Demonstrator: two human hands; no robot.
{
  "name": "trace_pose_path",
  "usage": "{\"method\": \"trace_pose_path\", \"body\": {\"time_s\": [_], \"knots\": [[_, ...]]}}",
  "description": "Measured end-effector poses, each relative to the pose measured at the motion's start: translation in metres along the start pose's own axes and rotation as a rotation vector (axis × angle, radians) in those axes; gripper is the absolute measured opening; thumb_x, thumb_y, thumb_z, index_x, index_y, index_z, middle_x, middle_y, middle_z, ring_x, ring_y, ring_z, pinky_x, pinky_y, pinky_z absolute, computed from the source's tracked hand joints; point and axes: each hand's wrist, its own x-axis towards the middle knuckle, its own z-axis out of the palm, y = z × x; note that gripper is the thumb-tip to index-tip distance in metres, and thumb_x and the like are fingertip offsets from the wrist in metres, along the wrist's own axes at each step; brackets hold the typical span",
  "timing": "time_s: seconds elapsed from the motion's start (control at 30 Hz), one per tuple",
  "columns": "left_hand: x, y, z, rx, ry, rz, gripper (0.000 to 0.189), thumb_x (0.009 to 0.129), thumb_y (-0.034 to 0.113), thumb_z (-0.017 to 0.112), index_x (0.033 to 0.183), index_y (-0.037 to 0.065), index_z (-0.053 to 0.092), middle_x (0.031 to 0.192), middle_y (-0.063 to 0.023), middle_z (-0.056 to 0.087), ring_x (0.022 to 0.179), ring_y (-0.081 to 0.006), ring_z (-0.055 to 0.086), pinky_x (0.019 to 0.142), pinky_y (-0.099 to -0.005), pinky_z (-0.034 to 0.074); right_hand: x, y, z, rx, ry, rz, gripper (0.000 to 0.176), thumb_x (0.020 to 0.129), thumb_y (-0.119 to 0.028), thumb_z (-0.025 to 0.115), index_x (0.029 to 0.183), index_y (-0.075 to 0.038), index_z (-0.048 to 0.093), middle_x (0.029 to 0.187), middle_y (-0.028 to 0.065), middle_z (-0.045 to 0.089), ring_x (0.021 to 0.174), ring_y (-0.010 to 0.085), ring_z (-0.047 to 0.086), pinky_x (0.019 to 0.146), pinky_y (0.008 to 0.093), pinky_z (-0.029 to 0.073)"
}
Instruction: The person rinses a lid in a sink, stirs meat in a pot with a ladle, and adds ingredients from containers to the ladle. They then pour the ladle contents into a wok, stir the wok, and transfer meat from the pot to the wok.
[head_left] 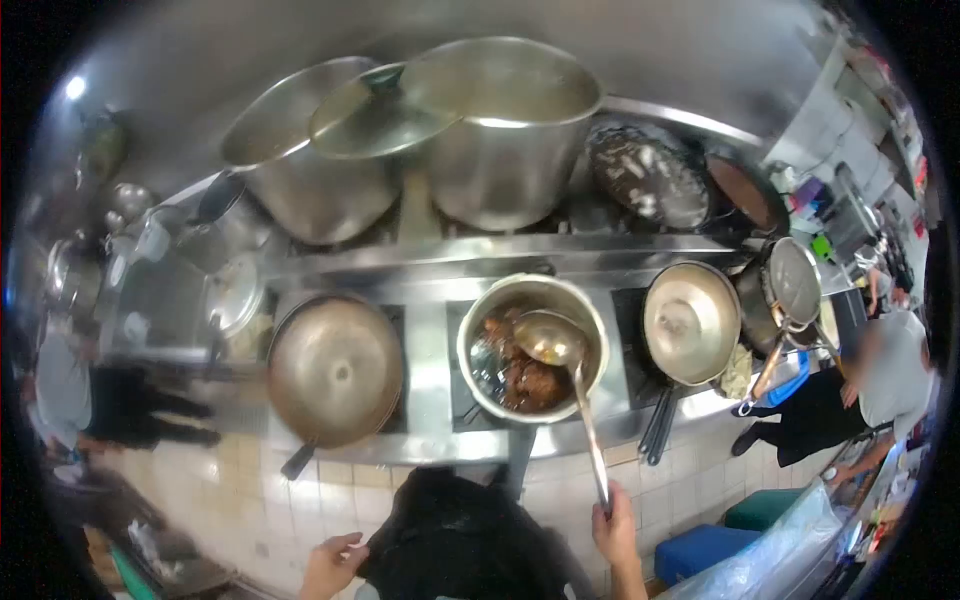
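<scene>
My right hand (616, 525) is closed on the long handle of a metal ladle (590, 435). The ladle's bowl is inside a pot (466, 372) that holds dark liquid and brown chunks. At the lower left, near the dark clothing on my body, is my left hand (335, 562), its fingers curled together; whether something small is in them I cannot make out. A wide frying pan (340, 370) sits on the stove left of the pot. To the pot's right is a light-coloured pan (688, 325) with a dark handle.
Two tall stockpots (500, 165) stand behind, with a glass lid (370, 125) leaning across them. Blackened pans (650, 175) lie at the back right. One person (885, 370) stands at the right, another (65, 385) at the left. Blue bin (700, 552) at lower right.
</scene>
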Motion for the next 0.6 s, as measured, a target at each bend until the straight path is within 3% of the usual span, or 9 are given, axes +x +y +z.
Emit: {"method": "trace_pose_path", "body": {"time_s": [0.07, 0.17, 0.23, 0.3, 0.33, 0.37, 0.4, 0.43, 0.6], "knots": [[-0.009, -0.069, 0.017, 0.082, -0.015, -0.003, 0.043, 0.088, 0.033, 0.077, 0.121, 0.005, 0.073, 0.106, -0.0194, 0.075, 0.094, -0.0287, 0.074, 0.08, -0.038, 0.058, -0.007, 0.007, 0.006, -0.024, 0.008, -0.019, 0.051, 0.086, 0.004, 0.064, 0.135, -0.001, 0.053, 0.103, 0.0171, 0.06, 0.092, 0.0257, 0.062, 0.076, 0.0347, 0.051], [-0.009, -0.161, 0.032, 0.289, -0.166, -0.064, 0.045, 0.089, 0.039, 0.077, 0.118, 0.005, 0.074, 0.104, -0.0188, 0.076, 0.091, -0.029, 0.075, 0.082, -0.0388, 0.058, -0.008, 0.015, 0.024, 0.037, 0.011, -0.049, 0.049, 0.087, 0.004, 0.064, 0.135, -0.003, 0.051, 0.101, 0.0101, 0.059, 0.086, 0.0171, 0.062, 0.07, 0.031, 0.052], [0.002, -0.217, 0.038, 0.31, -0.26, -0.107, 0.058, 0.086, 0.053, 0.073, 0.121, 0.007, 0.073, 0.105, -0.0217, 0.074, 0.099, -0.0361, 0.072, 0.087, -0.0432, 0.057, -0.016, 0.004, 0.02, 0.362, -0.168, 0.373, 0.047, 0.091, -0.002, 0.064, 0.136, -0.001, 0.049, 0.102, 0.0111, 0.064, 0.086, 0.0244, 0.065, 0.076, 0.0385, 0.054], [0.017, -0.28, 0.051, 0.293, -0.124, 0.05, 0.057, 0.084, 0.053, 0.074, 0.118, 0.007, 0.074, 0.103, -0.0219, 0.075, 0.097, -0.0358, 0.073, 0.087, -0.0434, 0.057, -0.02, -0.019, 0.023, 0.437, -0.302, 0.513, 0.046, 0.099, -0.01, 0.063, 0.141, -0.003, 0.046, 0.088, 0.0033, 0.06, 0.071, 0.0115, 0.059, 0.061, 0.0261, 0.049], [0.036, -0.342, 0.065, 0.32, -0.102, 0.166, 0.053, 0.085, 0.049, 0.075, 0.114, 0.005, 0.075, 0.103, -0.0235, 0.074, 0.096, -0.0358, 0.073, 0.088, -0.0424, 0.057, -0.026, -0.005, 0.032, 0.314, -0.233, 0.312, 0.044, 0.1, -0.011, 0.062, 0.14, -0.003, 0.047, 0.086, 0.0021, 0.059, 0.065, 0.0099, 0.056, 0.056, 0.0253, 0.046], [0.041, -0.327, 0.06, 0.309, -0.116, 0.192, 0.053, 0.085, 0.049, 0.075, 0.114, 0.005, 0.075, 0.103, -0.0235, 0.074, 0.096, -0.0358, 0.073, 0.088, -0.0424, 0.057, -0.031, 0.006, 0.041, 0.188, -0.175, 0.111, 0.042, 0.1, -0.011, 0.062, 0.139, -0.003, 0.048, 0.084, 0.0009, 0.059, 0.06, 0.0082, 0.054, 0.051, 0.0244, 0.044], [0.039, -0.301, 0.046, 0.181, -0.054, 0.049, 0.05, 0.085, 0.045, 0.076, 0.112, 0.003, 0.075, 0.103, -0.0234, 0.075, 0.096, -0.0345, 0.074, 0.087, -0.0415, 0.057, -0.032, 0.002, 0.04, 0.168, -0.153, 0.109, 0.042, 0.1, -0.011, 0.062, 0.139, -0.003, 0.048, 0.084, 0.0009, 0.059, 0.06, 0.0082, 0.054, 0.051, 0.0244, 0.044], [0.036, -0.279, 0.036, 0.056, 0.003, -0.098, 0.047, 0.085, 0.04, 0.077, 0.111, 0.0, 0.075, 0.103, -0.0233, 0.075, 0.095, -0.0332, 0.074, 0.086, -0.0406, 0.057, -0.03, -0.008, 0.039, 0.265, -0.135, 0.217, 0.04, 0.1, -0.012, 0.062, 0.137, -0.003, 0.05, 0.081, -0.0003, 0.057, 0.057, 0.0083, 0.052, 0.048, 0.0257, 0.042], [0.083, -0.328, 0.04, -0.015, 0.089, -0.044, 0.043, 0.085, 0.031, 0.077, 0.11, -0.003, 0.074, 0.101, -0.0213, 0.076, 0.094, -0.0297, 0.074, 0.084, -0.0396, 0.057, -0.015, -0.082, 0.025, 0.688, -0.049, 0.495, 0.04, 0.1, -0.012, 0.064, 0.137, -0.006, 0.053, 0.073, -0.0034, 0.05, 0.05, 0.0065, 0.046, 0.044, 0.0255, 0.039]]}}
